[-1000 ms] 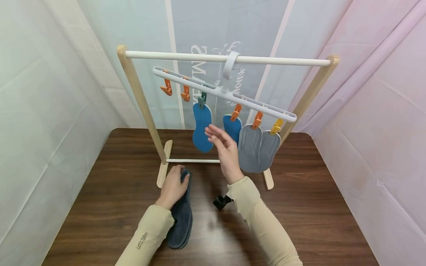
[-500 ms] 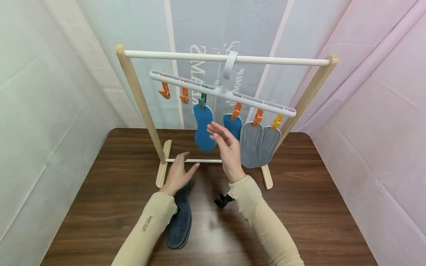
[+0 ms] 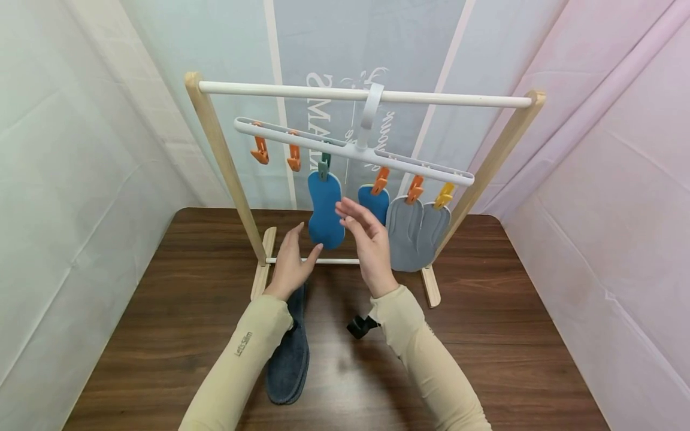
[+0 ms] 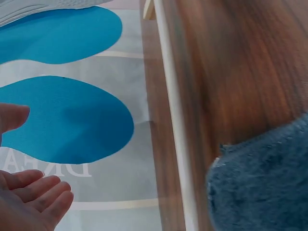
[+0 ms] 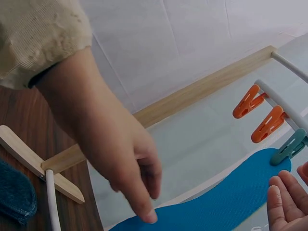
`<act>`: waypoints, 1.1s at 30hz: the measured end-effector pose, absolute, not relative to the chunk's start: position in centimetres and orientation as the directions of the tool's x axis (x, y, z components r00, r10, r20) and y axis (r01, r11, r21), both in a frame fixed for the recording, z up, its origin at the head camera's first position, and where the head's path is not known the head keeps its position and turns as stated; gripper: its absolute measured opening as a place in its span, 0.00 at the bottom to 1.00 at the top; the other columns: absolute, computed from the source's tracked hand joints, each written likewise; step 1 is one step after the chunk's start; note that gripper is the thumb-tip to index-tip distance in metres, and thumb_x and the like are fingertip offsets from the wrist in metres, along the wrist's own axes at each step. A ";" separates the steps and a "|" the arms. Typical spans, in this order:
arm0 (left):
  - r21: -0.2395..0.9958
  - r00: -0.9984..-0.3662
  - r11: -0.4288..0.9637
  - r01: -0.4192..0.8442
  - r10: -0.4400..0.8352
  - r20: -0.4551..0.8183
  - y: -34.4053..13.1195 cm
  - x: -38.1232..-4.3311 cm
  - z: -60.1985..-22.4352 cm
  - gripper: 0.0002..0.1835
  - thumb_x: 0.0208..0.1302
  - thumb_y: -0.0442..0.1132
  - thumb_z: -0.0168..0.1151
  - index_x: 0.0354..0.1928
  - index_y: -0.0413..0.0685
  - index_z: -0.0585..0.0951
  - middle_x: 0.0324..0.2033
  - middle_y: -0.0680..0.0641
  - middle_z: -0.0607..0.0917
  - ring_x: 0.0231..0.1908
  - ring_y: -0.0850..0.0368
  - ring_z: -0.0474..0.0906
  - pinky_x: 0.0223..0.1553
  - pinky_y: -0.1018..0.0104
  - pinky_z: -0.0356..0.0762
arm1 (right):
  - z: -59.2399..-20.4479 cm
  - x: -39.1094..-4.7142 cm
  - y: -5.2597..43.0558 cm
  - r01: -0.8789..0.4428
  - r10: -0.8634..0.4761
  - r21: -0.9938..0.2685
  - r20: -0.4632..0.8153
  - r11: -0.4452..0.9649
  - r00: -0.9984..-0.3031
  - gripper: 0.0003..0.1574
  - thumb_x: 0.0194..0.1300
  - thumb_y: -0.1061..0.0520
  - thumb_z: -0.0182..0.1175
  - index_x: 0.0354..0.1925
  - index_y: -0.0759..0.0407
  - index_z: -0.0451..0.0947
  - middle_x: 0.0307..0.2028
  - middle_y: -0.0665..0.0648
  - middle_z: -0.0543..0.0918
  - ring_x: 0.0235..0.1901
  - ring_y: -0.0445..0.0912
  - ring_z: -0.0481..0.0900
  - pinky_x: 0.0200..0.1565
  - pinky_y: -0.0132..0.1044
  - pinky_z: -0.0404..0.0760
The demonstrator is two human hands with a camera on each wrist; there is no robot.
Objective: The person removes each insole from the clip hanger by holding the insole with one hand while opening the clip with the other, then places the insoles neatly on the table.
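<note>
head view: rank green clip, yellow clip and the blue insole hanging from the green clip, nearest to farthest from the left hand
1. Blue insole: just above and right of the left hand
2. Green clip: higher, at the insole's top
3. Yellow clip: farthest, near the right end of the hanger

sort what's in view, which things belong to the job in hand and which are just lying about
Likely part of the job:
left hand and right hand, near the left blue insole
green clip holding it
right blue insole
grey insoles
white hanger
rack
dark fuzzy insoles on the table

Apparently just about:
black strap-like piece
printed curtain behind
</note>
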State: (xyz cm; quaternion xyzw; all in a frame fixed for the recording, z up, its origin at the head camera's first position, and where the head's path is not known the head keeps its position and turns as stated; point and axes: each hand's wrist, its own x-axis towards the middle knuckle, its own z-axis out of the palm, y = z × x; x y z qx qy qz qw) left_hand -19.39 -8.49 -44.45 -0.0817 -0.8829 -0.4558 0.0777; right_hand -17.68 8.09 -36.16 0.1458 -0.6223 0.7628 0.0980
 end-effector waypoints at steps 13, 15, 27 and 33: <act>0.806 -0.926 0.469 0.361 0.080 0.368 -7.6 -21.7 -42.3 0.35 0.67 0.45 0.60 0.69 0.34 0.60 0.63 0.34 0.68 0.65 0.40 0.65 0.65 0.45 0.63 | -36.4 -17.6 8.2 -0.333 -0.030 -0.917 0.347 -0.219 -0.937 0.21 0.73 0.60 0.50 0.61 0.66 0.71 0.58 0.66 0.77 0.58 0.51 0.76 0.61 0.42 0.73; 0.805 -0.920 0.458 0.376 0.082 0.383 -7.4 -21.9 -41.9 0.34 0.67 0.44 0.61 0.68 0.35 0.61 0.62 0.35 0.70 0.64 0.41 0.66 0.65 0.45 0.64 | -36.5 -17.6 8.2 -0.332 -0.030 -0.917 0.347 -0.220 -0.937 0.21 0.73 0.60 0.50 0.61 0.66 0.71 0.57 0.66 0.77 0.58 0.51 0.76 0.61 0.42 0.73; 0.838 -0.913 0.377 0.395 0.059 0.403 -6.6 -22.4 -40.6 0.24 0.70 0.38 0.56 0.62 0.35 0.67 0.56 0.35 0.75 0.60 0.42 0.72 0.63 0.47 0.69 | -36.4 -17.6 8.3 -0.321 -0.021 -0.921 0.333 -0.219 -0.943 0.21 0.73 0.59 0.50 0.61 0.63 0.72 0.58 0.65 0.78 0.58 0.50 0.77 0.61 0.42 0.74; 0.842 -0.904 0.355 0.407 0.028 0.426 -6.3 -22.3 -40.6 0.19 0.70 0.34 0.55 0.59 0.34 0.70 0.47 0.35 0.80 0.50 0.42 0.78 0.55 0.49 0.75 | -35.9 -17.7 8.2 -0.324 -0.015 -0.917 0.336 -0.231 -0.942 0.21 0.73 0.60 0.50 0.61 0.64 0.72 0.57 0.65 0.78 0.58 0.49 0.77 0.61 0.41 0.74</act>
